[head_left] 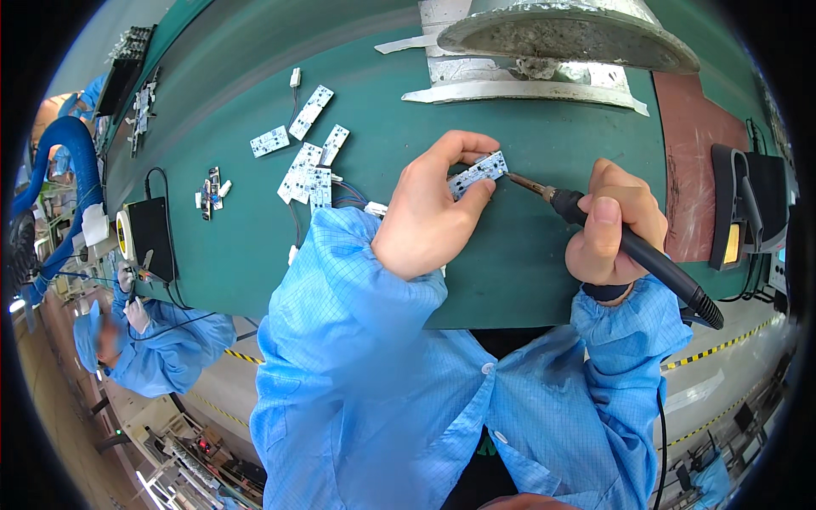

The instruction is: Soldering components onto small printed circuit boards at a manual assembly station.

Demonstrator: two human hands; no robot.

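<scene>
Pinches a circuit board (478,174) in left fingers (478,197) — clamps a soldering iron (659,263) in right fingers (605,217), pointing at the board's end.

Held circuit board (476,176): smooth white face, hard-looking. Soldering iron handle (656,262): matt black plastic or rubber; tip (525,182) dull metal. Tabletop (246,263): smooth, faint sheen. Sleeve (340,263): thin checked cloth. Hood (544,38): rough, grimy metal. Reddish sheet (693,170): smooth, scuffed. Blue hose (83,170): ribbed plastic.
</scene>
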